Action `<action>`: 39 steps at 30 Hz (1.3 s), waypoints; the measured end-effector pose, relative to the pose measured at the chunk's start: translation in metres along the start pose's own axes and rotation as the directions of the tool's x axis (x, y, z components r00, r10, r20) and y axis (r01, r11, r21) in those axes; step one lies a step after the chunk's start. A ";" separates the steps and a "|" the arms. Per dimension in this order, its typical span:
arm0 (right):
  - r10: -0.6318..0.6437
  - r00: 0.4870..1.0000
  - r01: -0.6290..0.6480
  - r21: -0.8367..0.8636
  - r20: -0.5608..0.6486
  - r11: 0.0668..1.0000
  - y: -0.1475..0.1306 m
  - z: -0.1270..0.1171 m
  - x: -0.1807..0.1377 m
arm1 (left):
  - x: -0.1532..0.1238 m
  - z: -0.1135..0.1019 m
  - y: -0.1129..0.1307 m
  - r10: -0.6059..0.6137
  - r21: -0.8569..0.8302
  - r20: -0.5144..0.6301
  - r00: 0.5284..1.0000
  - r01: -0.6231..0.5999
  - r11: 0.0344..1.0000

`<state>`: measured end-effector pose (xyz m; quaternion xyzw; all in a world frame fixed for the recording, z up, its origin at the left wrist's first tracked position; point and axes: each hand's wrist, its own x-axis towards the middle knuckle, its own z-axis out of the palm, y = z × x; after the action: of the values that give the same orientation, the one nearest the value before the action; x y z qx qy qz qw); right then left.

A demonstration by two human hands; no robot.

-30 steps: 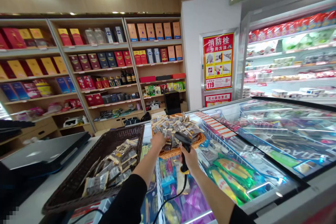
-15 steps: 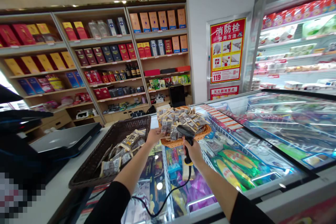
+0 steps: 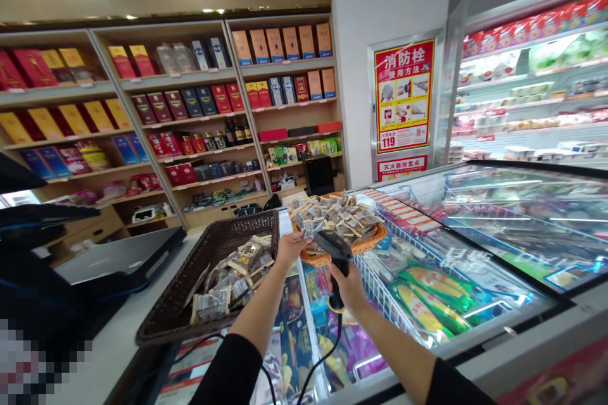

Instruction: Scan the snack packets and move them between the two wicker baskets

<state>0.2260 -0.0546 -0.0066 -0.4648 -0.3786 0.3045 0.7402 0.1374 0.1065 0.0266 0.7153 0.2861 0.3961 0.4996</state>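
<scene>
My right hand (image 3: 349,283) is wrapped round the grip of a black barcode scanner (image 3: 334,245), its cable hanging down over the freezer glass. The scanner's head points left and forward. Beside it my left hand (image 3: 291,248) pinches a small clear snack packet (image 3: 311,228) at the near left edge of an orange wicker basket (image 3: 370,242). That basket is heaped with similar small packets (image 3: 354,218). To the left of my forearm a dark brown wicker basket (image 3: 164,294) holds more packets (image 3: 247,259), bunched toward its right side.
Beneath both hands lies a glass-topped freezer (image 3: 475,335) with bagged goods. At left stands a flat grey device (image 3: 123,256) on the counter (image 3: 107,329). Shelves of boxed goods (image 3: 190,104) line the back wall, beside a red notice (image 3: 405,95) and a lit refrigerated case (image 3: 532,88).
My view has shifted slightly, and the baskets sit a little further right. The scanner's head has turned and come closer to the packet in my left hand.
</scene>
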 end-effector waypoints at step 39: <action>0.078 0.981 -0.056 0.126 -0.179 0.990 0.000 -0.030 0.023 | -0.004 -0.023 0.033 0.144 0.117 -0.423 0.895 -0.104 0.988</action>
<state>0.2629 -0.0499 -0.0089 -0.4577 -0.2737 0.3075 0.7880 0.1157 0.1036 0.0605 0.6493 0.3608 0.5615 0.3646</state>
